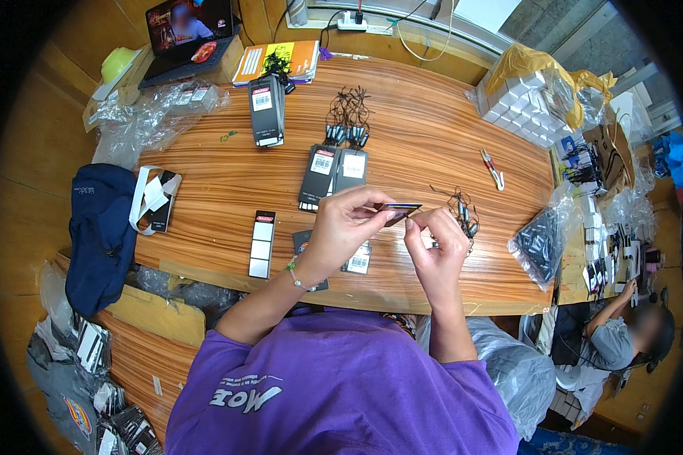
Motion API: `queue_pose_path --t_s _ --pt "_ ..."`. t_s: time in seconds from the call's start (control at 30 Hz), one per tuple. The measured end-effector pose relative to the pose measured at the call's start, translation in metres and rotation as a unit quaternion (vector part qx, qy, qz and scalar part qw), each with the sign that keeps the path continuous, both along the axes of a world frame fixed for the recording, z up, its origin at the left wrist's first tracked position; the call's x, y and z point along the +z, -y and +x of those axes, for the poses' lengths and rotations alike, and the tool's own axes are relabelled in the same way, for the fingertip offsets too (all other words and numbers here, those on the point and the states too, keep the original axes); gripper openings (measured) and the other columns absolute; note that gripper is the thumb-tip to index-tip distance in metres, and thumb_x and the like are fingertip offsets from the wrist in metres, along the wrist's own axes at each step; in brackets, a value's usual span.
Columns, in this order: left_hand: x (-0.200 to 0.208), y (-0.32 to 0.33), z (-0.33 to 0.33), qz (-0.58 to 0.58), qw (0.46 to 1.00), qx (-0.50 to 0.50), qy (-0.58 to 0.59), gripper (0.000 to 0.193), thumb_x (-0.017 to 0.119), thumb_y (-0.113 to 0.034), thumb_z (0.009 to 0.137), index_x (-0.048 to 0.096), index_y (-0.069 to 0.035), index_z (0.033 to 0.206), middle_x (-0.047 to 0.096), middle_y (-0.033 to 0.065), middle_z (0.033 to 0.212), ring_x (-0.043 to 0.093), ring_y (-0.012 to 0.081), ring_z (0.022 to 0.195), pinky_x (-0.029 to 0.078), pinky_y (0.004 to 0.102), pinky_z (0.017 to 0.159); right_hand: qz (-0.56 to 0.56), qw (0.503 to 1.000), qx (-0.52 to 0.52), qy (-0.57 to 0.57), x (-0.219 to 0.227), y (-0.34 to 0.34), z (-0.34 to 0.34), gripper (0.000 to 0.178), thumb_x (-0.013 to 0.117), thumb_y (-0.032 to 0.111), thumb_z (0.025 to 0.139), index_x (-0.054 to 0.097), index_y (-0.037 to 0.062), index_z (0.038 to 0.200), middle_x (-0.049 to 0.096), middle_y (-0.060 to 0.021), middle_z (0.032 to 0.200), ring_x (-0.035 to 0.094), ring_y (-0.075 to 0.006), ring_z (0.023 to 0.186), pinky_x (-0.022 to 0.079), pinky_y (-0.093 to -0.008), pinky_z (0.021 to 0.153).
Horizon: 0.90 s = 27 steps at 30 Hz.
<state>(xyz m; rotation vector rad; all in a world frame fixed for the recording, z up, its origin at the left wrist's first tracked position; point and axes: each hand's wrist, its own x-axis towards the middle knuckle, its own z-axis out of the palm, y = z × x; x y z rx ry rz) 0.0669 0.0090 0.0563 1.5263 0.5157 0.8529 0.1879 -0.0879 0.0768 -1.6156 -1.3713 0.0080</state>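
My left hand [345, 227] holds a thin dark hang tag [404, 206] nearly edge-on between thumb and fingers. My right hand [442, 241] is pinched at the tag's right end; whatever is in that pinch is too small to make out. Just beyond my hands lie two stacks of dark hang tags, the left stack [317, 176] and the right stack [352, 168], with black cords [347, 114] trailing from them. Loose black cords [467, 216] lie beside my right hand. Under my left arm, a tag with a white label [359, 261] is partly covered. A white-panelled card [262, 246] lies to the left.
Farther back sits another tag stack [266, 114]. Red-handled pliers [493, 168] lie at right, near a plastic bag of black items [539, 243]. White boxes [525, 106] fill the back right corner. A laptop [186, 34] and a blue bag [101, 235] are at left. Another person [622, 337] sits at right.
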Motion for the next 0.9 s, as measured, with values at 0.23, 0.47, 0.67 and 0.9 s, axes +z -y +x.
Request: queue_pose_path --t_s 0.23,0.47,0.67,0.9 --pt "0.0 0.003 0.001 -0.05 0.998 -0.024 0.013 0.012 0.062 0.006 0.078 0.061 0.005 0.09 0.062 0.007 0.089 0.061 0.0098 0.081 0.055 0.0211 0.069 0.011 0.999 -0.017 0.036 -0.004 -0.003 0.001 0.008 0.064 0.001 0.066 0.057 0.0028 0.067 0.056 -0.0086 0.065 0.052 -0.0243 0.061 0.036 -0.0332 0.059" --pt "0.002 0.002 -0.001 -0.055 0.998 -0.036 0.008 0.011 0.062 0.005 0.078 0.062 0.006 0.089 0.063 0.0078 0.09 0.061 0.0101 0.081 0.055 0.0209 0.069 0.019 0.999 -0.023 -0.024 -0.012 -0.006 -0.001 0.005 0.063 -0.001 0.068 0.058 -0.0002 0.069 0.056 -0.0098 0.064 0.052 -0.0227 0.058 0.039 -0.0313 0.057" --pt "0.006 0.003 0.002 -0.025 1.0 -0.018 -0.007 0.011 0.064 0.0 0.078 0.065 0.004 0.088 0.063 0.0069 0.082 0.06 0.0088 0.073 0.053 0.0215 0.061 0.037 0.969 -0.038 -0.242 -0.032 -0.011 -0.008 0.005 0.06 0.001 0.076 0.059 -0.0031 0.073 0.059 -0.0084 0.066 0.054 -0.0151 0.063 0.041 -0.0259 0.059" --pt "0.008 -0.001 0.0 0.127 0.99 -0.011 -0.052 0.015 0.067 0.002 0.072 0.066 0.002 0.087 0.063 0.0084 0.081 0.061 0.0126 0.072 0.051 0.0233 0.06 0.034 0.965 -0.014 -0.26 -0.034 -0.012 -0.001 0.006 0.062 0.002 0.078 0.06 -0.0028 0.074 0.059 -0.0077 0.07 0.054 -0.0151 0.066 0.042 -0.0257 0.063"
